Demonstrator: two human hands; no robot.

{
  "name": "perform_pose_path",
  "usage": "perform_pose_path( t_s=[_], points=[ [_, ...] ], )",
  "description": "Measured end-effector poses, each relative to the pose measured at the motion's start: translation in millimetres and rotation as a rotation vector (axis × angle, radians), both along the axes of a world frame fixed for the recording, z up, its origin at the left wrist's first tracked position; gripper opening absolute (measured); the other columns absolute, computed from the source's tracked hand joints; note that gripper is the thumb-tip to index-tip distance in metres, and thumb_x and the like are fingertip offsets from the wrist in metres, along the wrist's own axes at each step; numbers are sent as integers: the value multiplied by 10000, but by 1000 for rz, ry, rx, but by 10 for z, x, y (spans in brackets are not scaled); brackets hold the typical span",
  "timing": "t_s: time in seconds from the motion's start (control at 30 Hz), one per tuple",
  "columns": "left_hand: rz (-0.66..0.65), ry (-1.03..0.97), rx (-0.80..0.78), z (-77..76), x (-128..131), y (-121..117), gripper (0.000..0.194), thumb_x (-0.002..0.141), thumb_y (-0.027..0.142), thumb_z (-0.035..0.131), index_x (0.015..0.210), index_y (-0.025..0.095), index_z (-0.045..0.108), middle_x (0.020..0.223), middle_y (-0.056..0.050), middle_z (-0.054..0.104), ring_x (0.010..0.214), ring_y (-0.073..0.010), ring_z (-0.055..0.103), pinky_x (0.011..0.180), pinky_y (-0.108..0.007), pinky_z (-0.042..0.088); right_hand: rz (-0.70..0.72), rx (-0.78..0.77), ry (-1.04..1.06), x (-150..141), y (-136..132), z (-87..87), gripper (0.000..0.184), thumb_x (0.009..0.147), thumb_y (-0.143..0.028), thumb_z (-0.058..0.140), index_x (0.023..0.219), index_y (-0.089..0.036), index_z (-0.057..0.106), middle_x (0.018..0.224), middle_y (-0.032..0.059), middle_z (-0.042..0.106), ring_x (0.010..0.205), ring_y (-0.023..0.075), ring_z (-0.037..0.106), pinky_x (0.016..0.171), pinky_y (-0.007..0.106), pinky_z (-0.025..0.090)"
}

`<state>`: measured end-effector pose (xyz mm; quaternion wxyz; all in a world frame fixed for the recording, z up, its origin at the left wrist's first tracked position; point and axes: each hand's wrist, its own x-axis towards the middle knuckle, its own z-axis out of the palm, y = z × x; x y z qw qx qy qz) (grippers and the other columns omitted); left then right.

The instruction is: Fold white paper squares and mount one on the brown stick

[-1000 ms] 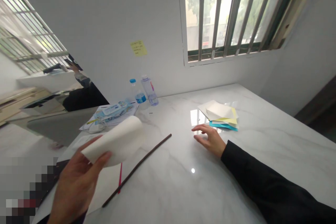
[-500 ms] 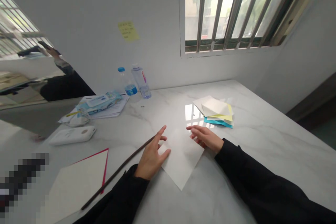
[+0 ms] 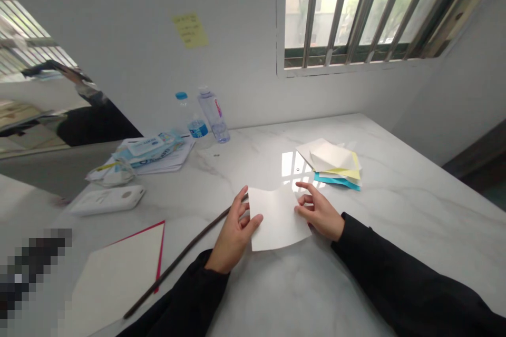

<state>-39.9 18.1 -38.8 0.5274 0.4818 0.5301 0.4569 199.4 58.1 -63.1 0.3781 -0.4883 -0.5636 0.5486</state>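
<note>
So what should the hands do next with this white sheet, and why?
Probably press the sheet flat on the table: its edges look bowed, and the left hand and right hand sit at opposite sides of it, so both can smooth it down.

Marble table (image 3: 411, 226), white paper sheet (image 3: 279, 218), coloured paper stack (image 3: 332, 160)

Pixelated blur (image 3: 29, 274) at lower left

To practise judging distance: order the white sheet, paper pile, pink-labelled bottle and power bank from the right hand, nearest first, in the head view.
1. White sheet: left, touching.
2. Paper pile: ahead.
3. Pink-labelled bottle: back left.
4. Power bank: far left.
</note>
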Motion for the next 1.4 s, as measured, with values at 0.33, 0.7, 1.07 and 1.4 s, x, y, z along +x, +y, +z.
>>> perform_pose_path(
  t_s=[0.33, 0.7, 1.07, 1.4],
  points=[
    [-47, 506, 189, 65, -107, 20, 615, 861, 271, 634, 1463, 255, 507, 974, -6, 585, 648, -96, 537, 637, -240, 474, -112, 289, -336, 46, 7, 145, 636, 824, -393, 689, 1403, -219, 491, 1113, 75, 674, 735, 164, 656, 664, 302, 519],
    [-245, 441, 278, 86, -2, -40, 538, 901, 211, 589, 1431, 267, 518, 987, -9, 671, 643, -102, 500, 564, -221, 411, 210, 391, -344, 96, -45, 245, 531, 794, -371, 768, 1287, -227, 634, 1060, 49, 706, 677, 125, 580, 627, 262, 488],
    [-467, 922, 671, 398, -140, -62, 849, 739, -14, 531, 1522, 296, 423, 1672, -73, 234, 1542, -330, 205, 1240, -586, 233, 150, -132, 152, 256, 225, 128, 372, 755, -522, 769, 898, -186, 695, 800, 33, 729, 721, 200, 689, 675, 314, 553],
    [-369, 887, 897, 339, -65, -82, 244, 906, 160, 674, 1097, 292, 749, 1594, -45, 422, 1528, -364, 234, 1181, -620, 335, 134, -174, 123, 266, 196, 191, 293, 868, -421, 639, 1032, -183, 686, 914, 77, 760, 873, 258, 742, 748, 384, 611]
  ],
)
